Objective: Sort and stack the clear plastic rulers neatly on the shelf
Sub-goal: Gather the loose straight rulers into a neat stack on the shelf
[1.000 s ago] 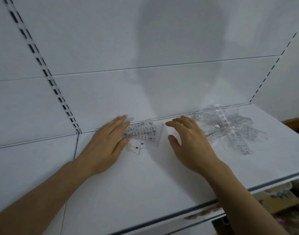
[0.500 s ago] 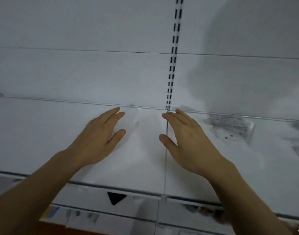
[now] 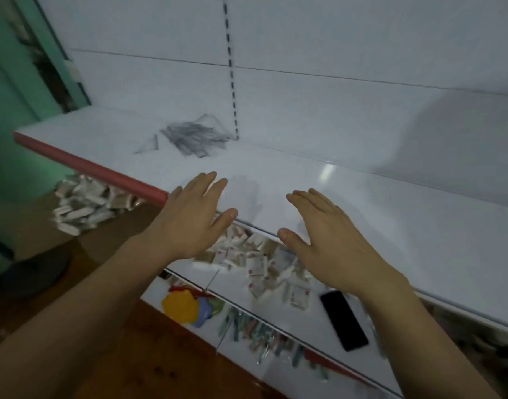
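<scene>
Rulers [image 3: 193, 135] lie in a messy pile at the shelf's [image 3: 362, 203] back left.
Left hand [image 3: 193, 223] and right hand [image 3: 330, 240] are flat, wide and holding nothing, over the front edge; a phone [image 3: 344, 320] lies below.

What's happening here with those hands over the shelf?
A person is tidying clear plastic rulers on a white shelf. Right now both hands are empty: the left hand and right hand hover flat over the shelf's front edge. A loose pile of rulers lies further back to the left, not yet touched.

A shop: white slotted display shelving [image 3: 362, 197] with a red price strip [image 3: 88, 165], and small packaged goods [image 3: 258, 260] heaped on lower shelves.
</scene>
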{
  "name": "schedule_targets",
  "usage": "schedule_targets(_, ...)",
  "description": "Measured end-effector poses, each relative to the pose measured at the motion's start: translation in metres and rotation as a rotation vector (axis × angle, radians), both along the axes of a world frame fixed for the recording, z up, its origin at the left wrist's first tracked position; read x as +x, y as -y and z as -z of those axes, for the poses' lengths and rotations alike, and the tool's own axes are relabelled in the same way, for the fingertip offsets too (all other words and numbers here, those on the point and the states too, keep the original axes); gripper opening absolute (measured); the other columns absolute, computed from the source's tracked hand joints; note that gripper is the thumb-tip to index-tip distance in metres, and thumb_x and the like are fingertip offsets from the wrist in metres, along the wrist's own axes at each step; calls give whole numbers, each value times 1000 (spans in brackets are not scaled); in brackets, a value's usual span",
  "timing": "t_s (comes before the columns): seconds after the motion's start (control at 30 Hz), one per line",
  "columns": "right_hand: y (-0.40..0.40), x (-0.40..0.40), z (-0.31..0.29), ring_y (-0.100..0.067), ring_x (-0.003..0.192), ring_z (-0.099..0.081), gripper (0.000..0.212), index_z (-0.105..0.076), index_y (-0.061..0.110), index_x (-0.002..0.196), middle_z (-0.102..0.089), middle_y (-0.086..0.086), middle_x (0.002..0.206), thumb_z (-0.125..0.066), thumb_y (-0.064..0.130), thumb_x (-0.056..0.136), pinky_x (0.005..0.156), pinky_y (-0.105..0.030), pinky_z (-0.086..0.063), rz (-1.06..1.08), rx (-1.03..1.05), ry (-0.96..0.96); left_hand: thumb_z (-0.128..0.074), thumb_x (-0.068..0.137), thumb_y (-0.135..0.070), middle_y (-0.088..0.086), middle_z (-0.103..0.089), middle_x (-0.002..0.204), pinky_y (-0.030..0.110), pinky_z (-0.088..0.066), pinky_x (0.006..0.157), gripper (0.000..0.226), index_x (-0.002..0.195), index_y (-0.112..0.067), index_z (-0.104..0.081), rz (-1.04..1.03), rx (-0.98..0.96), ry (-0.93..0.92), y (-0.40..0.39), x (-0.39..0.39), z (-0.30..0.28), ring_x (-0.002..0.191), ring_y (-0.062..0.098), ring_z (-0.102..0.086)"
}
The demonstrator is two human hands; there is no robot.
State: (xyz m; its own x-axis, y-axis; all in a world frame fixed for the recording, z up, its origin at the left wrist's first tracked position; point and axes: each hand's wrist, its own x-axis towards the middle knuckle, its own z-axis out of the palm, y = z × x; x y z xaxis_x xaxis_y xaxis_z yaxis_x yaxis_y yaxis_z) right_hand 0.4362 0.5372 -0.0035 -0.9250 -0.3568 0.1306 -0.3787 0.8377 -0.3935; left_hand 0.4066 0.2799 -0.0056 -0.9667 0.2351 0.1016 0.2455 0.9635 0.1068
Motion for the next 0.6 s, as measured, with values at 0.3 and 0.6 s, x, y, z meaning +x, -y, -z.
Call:
schedule_targets(0.3, 167, -51, -2, -7, 155, -5, 65, -25, 27, 159, -18, 12, 167, -45, 53, 102, 127, -43, -13, -135, -79, 59, -15, 94, -73, 4, -13, 168, 55, -21, 121, 82, 159, -23, -17, -214, 93, -30, 171, -4, -4, 154, 24, -13)
schedule_targets(0.6, 292, -134, 8, -10, 154, -11, 67, -24, 28, 159, -19, 11, 167, -48, 52, 101, 127, -41, -14, -157, -96, 103, -10, 92, -76, 0, -17, 167, 50, -21, 123, 84, 159, -25, -19, -223, 122, 18, 287, -68, 14, 153, 20, -17)
